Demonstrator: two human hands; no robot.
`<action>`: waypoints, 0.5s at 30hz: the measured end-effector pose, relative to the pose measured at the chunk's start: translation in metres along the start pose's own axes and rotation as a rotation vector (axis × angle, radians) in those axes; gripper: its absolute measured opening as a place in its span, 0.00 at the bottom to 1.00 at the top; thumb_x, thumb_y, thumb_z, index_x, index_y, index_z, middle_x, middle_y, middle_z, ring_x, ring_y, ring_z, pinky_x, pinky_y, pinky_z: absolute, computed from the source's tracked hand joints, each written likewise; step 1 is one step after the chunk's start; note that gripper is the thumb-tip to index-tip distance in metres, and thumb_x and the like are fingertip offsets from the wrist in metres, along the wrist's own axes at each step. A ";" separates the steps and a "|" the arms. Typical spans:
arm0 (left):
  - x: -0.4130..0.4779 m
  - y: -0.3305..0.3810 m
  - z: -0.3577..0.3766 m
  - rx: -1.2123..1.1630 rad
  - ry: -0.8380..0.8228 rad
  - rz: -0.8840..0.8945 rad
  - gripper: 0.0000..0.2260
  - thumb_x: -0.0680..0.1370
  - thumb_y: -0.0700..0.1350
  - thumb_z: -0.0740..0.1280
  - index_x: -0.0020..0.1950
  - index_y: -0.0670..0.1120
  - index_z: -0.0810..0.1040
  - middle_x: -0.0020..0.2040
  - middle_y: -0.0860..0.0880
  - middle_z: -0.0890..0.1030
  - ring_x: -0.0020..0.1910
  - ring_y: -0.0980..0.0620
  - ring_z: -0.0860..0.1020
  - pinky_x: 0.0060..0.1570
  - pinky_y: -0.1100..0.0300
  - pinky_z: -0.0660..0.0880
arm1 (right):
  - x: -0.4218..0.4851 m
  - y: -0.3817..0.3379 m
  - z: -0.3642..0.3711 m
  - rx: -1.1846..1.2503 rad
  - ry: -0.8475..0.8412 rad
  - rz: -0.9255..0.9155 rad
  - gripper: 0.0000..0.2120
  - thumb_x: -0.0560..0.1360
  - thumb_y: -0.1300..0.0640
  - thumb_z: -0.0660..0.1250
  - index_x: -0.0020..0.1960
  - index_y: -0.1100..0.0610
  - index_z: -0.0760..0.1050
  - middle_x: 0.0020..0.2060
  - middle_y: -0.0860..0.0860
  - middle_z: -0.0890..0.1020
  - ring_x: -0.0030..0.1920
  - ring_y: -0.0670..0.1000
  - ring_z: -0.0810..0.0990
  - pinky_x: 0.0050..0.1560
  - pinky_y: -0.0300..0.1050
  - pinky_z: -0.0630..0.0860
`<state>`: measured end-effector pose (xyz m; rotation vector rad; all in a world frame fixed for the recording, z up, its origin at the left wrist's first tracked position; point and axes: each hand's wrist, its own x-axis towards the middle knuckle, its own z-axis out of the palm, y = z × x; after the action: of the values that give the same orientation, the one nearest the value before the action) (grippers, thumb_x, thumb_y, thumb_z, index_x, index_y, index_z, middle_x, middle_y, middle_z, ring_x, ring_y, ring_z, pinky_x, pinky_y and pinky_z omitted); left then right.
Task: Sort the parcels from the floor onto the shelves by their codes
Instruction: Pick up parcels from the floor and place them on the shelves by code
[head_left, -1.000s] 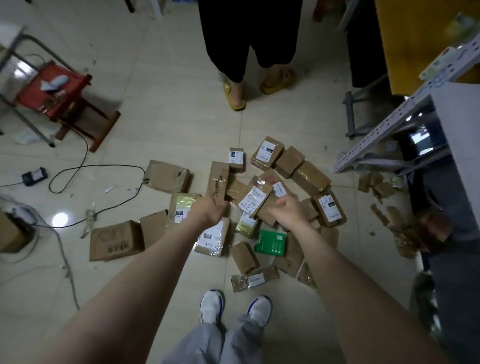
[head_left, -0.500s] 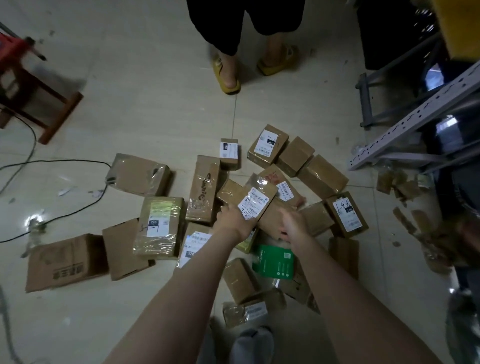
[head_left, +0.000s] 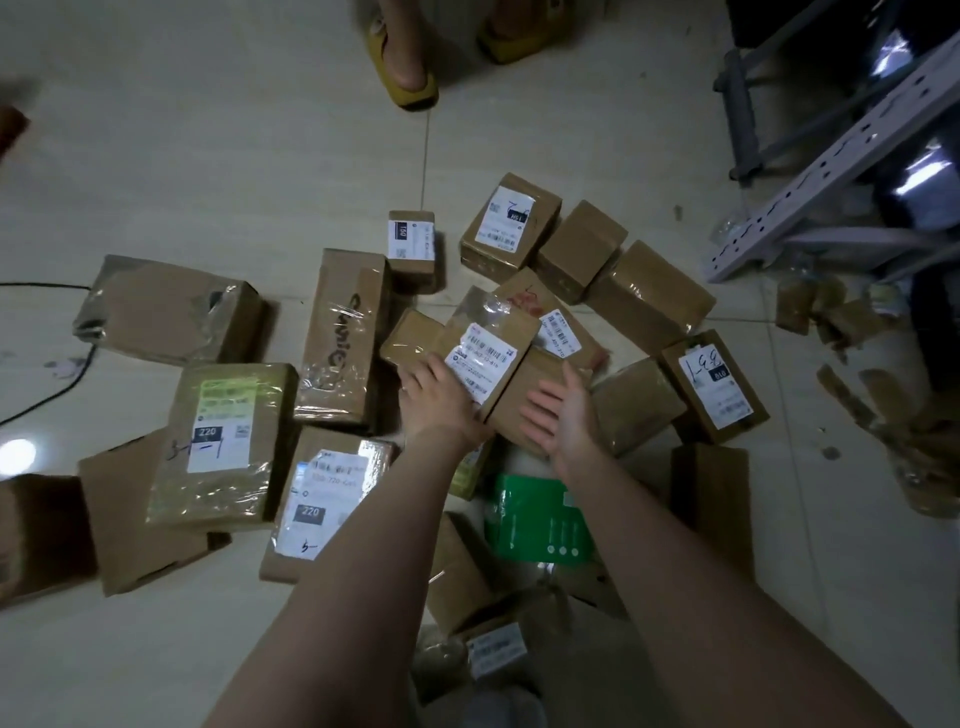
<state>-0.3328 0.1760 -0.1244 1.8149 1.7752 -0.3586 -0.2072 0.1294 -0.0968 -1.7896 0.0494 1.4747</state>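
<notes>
Two hands meet mid-frame over the floor pile. The left hand (head_left: 441, 402) grips the near corner of the labelled parcel (head_left: 488, 353), as before. The right hand (head_left: 563, 415), earlier curled, now lies straight-fingered against the plain parcel (head_left: 540, 376) beneath.

Left hand (head_left: 441, 402) grips labelled parcel (head_left: 491, 356) at near edge; right hand (head_left: 563, 418) flat against plain box (head_left: 540, 366) just beneath it.
</notes>
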 end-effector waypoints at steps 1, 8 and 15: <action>0.006 0.002 0.005 0.012 0.016 0.003 0.59 0.65 0.58 0.78 0.78 0.36 0.41 0.78 0.34 0.50 0.78 0.35 0.47 0.76 0.45 0.55 | 0.005 0.000 -0.003 0.031 -0.005 -0.008 0.28 0.83 0.40 0.52 0.72 0.60 0.68 0.67 0.58 0.75 0.63 0.58 0.77 0.65 0.55 0.74; 0.015 0.006 0.007 -0.152 0.109 0.004 0.60 0.60 0.57 0.81 0.77 0.38 0.45 0.72 0.36 0.60 0.71 0.36 0.59 0.70 0.45 0.63 | 0.009 -0.005 -0.026 0.144 0.013 0.003 0.26 0.83 0.41 0.54 0.70 0.60 0.70 0.64 0.59 0.78 0.57 0.56 0.79 0.59 0.53 0.76; -0.069 0.039 -0.070 -0.400 0.165 0.028 0.58 0.59 0.58 0.80 0.77 0.38 0.50 0.70 0.37 0.63 0.70 0.37 0.60 0.71 0.46 0.59 | -0.086 -0.047 -0.038 0.226 0.077 0.000 0.24 0.81 0.44 0.60 0.71 0.58 0.70 0.63 0.57 0.78 0.58 0.55 0.79 0.57 0.51 0.75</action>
<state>-0.3135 0.1603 -0.0219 1.6137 1.7748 0.1552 -0.1809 0.1012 0.0009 -1.6618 0.2456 1.3427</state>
